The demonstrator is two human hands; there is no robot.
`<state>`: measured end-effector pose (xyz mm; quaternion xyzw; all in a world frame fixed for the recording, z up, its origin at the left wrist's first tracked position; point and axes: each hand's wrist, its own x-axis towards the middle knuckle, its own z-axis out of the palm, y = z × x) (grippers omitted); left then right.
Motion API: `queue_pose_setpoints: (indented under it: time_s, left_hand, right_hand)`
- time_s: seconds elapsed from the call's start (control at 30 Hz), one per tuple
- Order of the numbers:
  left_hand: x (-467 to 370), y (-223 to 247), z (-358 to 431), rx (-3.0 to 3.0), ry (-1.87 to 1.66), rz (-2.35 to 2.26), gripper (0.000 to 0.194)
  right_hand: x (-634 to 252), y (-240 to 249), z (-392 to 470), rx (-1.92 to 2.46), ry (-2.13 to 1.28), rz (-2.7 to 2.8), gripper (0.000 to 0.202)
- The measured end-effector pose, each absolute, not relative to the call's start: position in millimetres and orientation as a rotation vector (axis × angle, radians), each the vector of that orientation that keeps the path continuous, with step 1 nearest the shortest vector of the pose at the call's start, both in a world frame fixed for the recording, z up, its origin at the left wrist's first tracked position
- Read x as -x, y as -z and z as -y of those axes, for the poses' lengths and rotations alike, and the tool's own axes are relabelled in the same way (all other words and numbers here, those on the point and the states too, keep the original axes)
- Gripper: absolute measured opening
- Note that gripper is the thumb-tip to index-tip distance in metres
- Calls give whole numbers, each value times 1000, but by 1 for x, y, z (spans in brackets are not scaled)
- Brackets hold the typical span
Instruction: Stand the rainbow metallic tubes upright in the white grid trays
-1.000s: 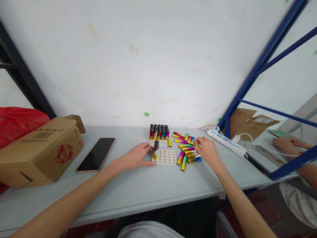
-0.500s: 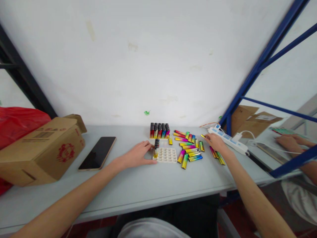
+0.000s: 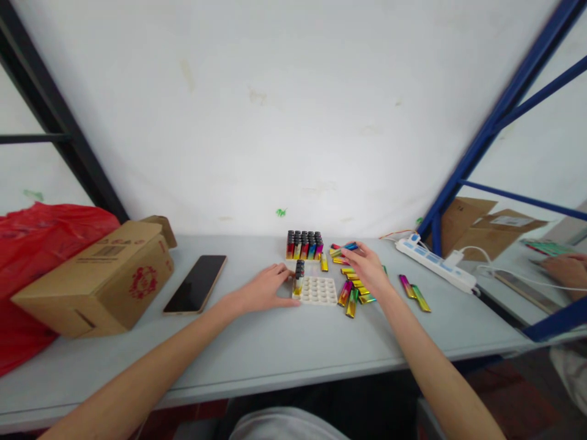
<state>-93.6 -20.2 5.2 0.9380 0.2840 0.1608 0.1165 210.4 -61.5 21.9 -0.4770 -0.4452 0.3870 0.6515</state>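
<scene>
My left hand rests at the left edge of a white tray with rows of round holes, thumb at the near corner and fingers at the far one, steadying it. A few black-topped lighters stand upright in its left column. My right hand is closed, fingertips pinching a shiny blue-and-red lighter over the loose pile. Several metallic gradient lighters lie scattered beneath and beside that hand, partly hidden by it. One yellow lighter stands apart, close to the filled tray.
A filled block of black-topped lighters stands near the wall. A phone, a cardboard box and a red bag are at left. Two lighters and a power strip lie at right. Another person's hand shows far right.
My right hand has moved left from the right side of the pile, carrying a lighter to above its far left part. My left hand stays at the tray. The view has shifted slightly.
</scene>
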Motion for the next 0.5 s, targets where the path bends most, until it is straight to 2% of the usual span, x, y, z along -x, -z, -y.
queue_pose_setpoints:
  time_s: [0.23, 0.5]
  left_hand:
    - [94, -3, 21, -2725, -528, -788, 68]
    - [94, 0, 18, -2768, -491, -806, 73]
  right_hand:
    - [-173, -40, 55, 1043, -1022, 1144, 49]
    - [-153, -15, 62, 1079, -1128, 1304, 48]
